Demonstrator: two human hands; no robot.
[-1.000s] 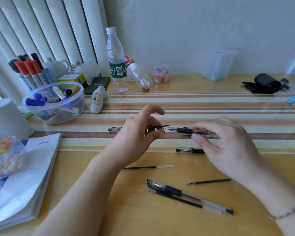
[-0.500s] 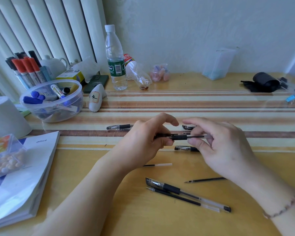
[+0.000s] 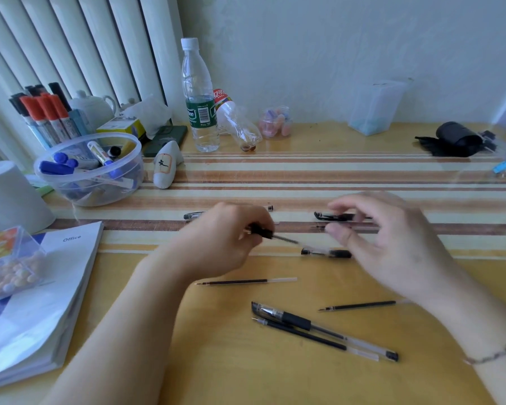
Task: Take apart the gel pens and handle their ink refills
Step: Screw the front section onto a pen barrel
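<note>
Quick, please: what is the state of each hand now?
Left hand: holds a gel pen by its black grip.
Right hand: open, fingers loosely curled, holding nothing.

A water bottle [image 3: 199, 112] stands at the bench's [image 3: 246, 375] back. Left, a clear bowl [image 3: 89, 171] holds markers; a white cup [image 3: 9, 197] and open book [image 3: 38, 302] lie nearer.

Soft daylight enters past the blinds [image 3: 70, 54] at left; both hands are motion-blurred, shadows faint, and edges bow with wide-angle distortion.
</note>
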